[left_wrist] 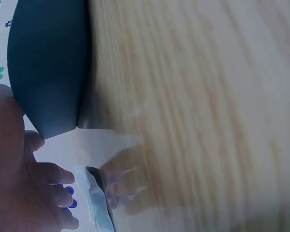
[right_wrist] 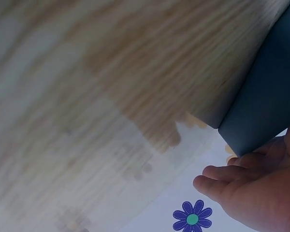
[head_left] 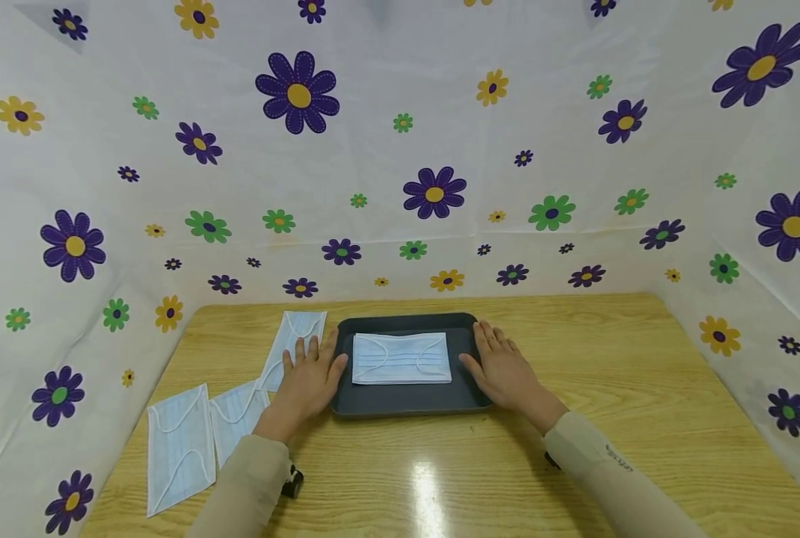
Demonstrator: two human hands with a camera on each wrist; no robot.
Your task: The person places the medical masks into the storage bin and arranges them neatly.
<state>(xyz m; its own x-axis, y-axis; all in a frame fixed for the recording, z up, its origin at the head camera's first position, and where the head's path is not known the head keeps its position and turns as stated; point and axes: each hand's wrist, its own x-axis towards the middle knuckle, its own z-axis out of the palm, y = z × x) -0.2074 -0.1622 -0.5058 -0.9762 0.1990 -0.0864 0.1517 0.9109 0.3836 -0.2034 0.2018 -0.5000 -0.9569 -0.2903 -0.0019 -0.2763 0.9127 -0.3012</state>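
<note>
A dark grey tray [head_left: 400,405] lies on the wooden table with light blue face masks [head_left: 401,359] in it, neatly lined up as a flat stack. My left hand [head_left: 309,385] rests against the tray's left side, fingers straight and spread, thumb at the rim. On the opposite side my right hand [head_left: 508,373] touches the tray's right edge, its fingers extended outside and the thumb over the rim. In the left wrist view the left hand [left_wrist: 24,174] is beside the tray wall [left_wrist: 50,67]; the right wrist view shows the right hand [right_wrist: 256,183] near a tray corner [right_wrist: 251,121].
To the left lie several loose masks: one at the near left [head_left: 181,448], another beside it [head_left: 237,415], and one farther back [head_left: 299,340], partly behind the left hand. A white flowered cloth [head_left: 373,149] encloses the wooden table [head_left: 608,359] at the back and sides.
</note>
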